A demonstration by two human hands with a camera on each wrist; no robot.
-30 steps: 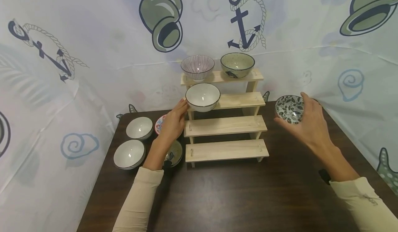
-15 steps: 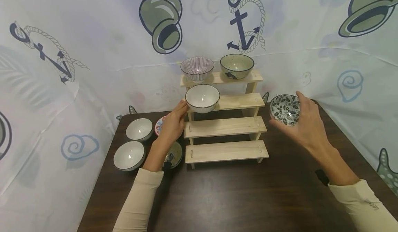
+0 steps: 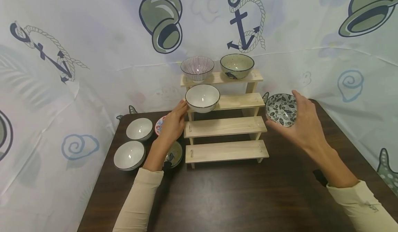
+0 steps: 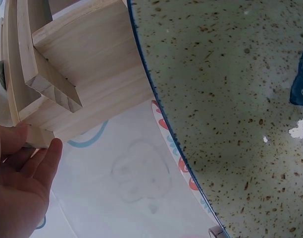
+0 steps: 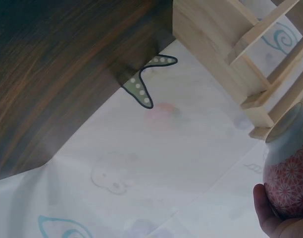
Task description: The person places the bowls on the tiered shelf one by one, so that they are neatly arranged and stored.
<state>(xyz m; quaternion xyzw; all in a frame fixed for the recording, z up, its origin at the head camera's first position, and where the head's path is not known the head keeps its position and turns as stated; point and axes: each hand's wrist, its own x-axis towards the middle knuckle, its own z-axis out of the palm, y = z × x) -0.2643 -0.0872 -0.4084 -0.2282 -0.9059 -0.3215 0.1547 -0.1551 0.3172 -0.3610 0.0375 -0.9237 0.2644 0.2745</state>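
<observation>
My right hand (image 3: 306,124) grips a small bowl (image 3: 281,109) with a black-and-white leaf pattern inside, held up to the right of a stepped wooden stand (image 3: 225,126). The right wrist view shows this bowl's pink floral outside (image 5: 292,173), with fingers curled against it. My left hand (image 3: 173,120) is at the stand's left side; in the left wrist view its thumb and fingers pinch a wooden end of the stand (image 4: 40,136). Right by those fingertips, a white dark-rimmed bowl (image 3: 202,99) sits on the second step from the top.
On the top step are a striped bowl (image 3: 197,67) and a green bowl (image 3: 237,66). Two white bowls (image 3: 139,129) stand at the table's left. A speckled bowl (image 3: 176,153) and a red-patterned dish (image 3: 159,124) are partly hidden by my left arm. Patterned cloth (image 3: 109,28) hangs behind.
My right hand has moved left toward the stand with the leaf-patterned bowl, which tips slightly more toward the camera. My left hand stays in place.
</observation>
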